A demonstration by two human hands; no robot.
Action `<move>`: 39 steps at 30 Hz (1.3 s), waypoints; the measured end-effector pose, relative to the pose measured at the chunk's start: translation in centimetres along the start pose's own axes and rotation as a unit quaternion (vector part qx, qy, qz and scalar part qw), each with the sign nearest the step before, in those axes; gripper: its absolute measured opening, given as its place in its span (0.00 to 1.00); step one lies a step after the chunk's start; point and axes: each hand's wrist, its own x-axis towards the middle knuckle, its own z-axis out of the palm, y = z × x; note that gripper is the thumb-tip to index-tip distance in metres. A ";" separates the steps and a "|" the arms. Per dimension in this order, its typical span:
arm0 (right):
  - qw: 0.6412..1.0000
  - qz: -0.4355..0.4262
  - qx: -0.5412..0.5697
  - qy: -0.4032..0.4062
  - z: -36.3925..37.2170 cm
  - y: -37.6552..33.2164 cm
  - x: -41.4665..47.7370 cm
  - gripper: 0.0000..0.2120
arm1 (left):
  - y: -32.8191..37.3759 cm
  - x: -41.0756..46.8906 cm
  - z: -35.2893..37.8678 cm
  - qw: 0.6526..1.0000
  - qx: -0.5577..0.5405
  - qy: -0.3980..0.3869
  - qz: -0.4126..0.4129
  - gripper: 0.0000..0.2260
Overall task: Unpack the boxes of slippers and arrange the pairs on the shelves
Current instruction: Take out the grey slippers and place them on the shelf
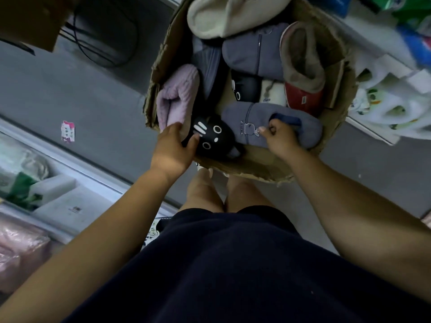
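In the cardboard box [254,170] on the grey floor [102,99], slippers lie packed close together. The left hand [171,149] grips the black cat-face slipper [215,137] at the near edge, thumb on top and fingers curled behind it, against the pink ribbed slipper [180,94]. The right hand [279,138] holds the grey slipper [245,117] just beside it, fingers hooked into its opening. Behind these, a second grey slipper [251,54], a cream slipper [221,17], a red slipper with brown lining [303,68] and another black one [246,86] crowd the box. White shelves with wrapped goods stand at the right [370,52] and the left [77,164]. A paper scrap [68,131] and a dark cable [106,46] lie on the floor.
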 end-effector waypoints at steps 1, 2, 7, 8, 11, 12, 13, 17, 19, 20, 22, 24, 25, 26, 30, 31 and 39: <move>1.000 -0.020 0.007 0.009 -0.5 0.0 -0.8 0.14 | 0.7 0.2 0.0 1.000 -0.008 0.005 -0.017 0.25; 0.999 -0.041 0.013 0.018 -1.1 0.0 -1.7 0.12 | 1.3 0.3 0.0 0.999 -0.016 0.010 -0.031 0.25; 0.989 -0.114 0.047 0.084 -4.1 -0.2 -5.2 0.04 | 3.6 0.6 0.2 0.998 -0.024 -0.023 -0.049 0.32; 0.988 -0.123 0.056 0.076 -4.7 -0.5 -5.8 0.03 | 4.2 0.5 0.2 0.998 -0.042 -0.027 -0.038 0.34; 0.988 -0.117 0.097 0.001 -5.7 -1.8 -7.2 0.08 | 6.6 -0.1 -0.3 0.984 -0.172 -0.034 -0.027 0.31; 0.986 -0.115 0.121 -0.026 -5.8 -2.3 -7.5 0.08 | 7.3 -0.1 -0.5 0.975 -0.217 -0.045 -0.031 0.29; 0.982 -0.115 0.143 -0.049 -5.8 -2.9 -7.6 0.08 | 7.9 0.0 -0.8 0.962 -0.264 -0.057 -0.044 0.27; 0.978 -0.150 0.140 -0.040 -5.9 -5.1 -6.1 0.04 | 8.2 0.8 -2.3 0.923 -0.370 -0.027 -0.100 0.23; 0.977 -0.140 0.157 0.034 -6.8 -6.0 -3.9 0.05 | 7.3 1.2 -3.1 0.930 -0.354 0.015 -0.102 0.23; 0.976 -0.130 0.152 0.084 -7.4 -6.1 -2.2 0.08 | 6.9 1.3 -3.5 0.933 -0.343 0.035 -0.102 0.23; 0.976 -0.103 0.091 0.169 -8.5 -5.9 1.7 0.25 | 6.1 1.5 -4.1 0.940 -0.319 0.068 -0.100 0.21; 0.981 -0.031 0.011 0.191 -9.0 -4.9 5.0 0.44 | 5.2 1.7 -4.3 0.943 -0.305 0.077 -0.109 0.20; 0.983 0.004 -0.023 0.181 -9.0 -4.2 6.0 0.51 | 4.8 1.6 -4.3 0.943 -0.302 0.076 -0.115 0.21; 0.985 0.026 -0.042 0.166 -8.9 -3.3 6.8 0.55 | 4.4 1.7 -4.2 0.943 -0.303 0.072 -0.120 0.22; 0.986 -0.011 -0.053 0.156 -8.6 -0.5 8.2 0.52 | 3.0 1.2 -3.7 0.930 -0.335 0.057 -0.143 0.20; 0.984 -0.020 -0.060 0.169 -8.7 -0.3 8.3 0.48 | 2.7 1.1 -3.6 0.924 -0.350 0.056 -0.144 0.20; 0.994 -0.058 -0.020 0.092 -7.9 1.7 4.6 0.23 | 1.6 0.8 -5.8 0.914 -0.367 0.097 -0.144 0.23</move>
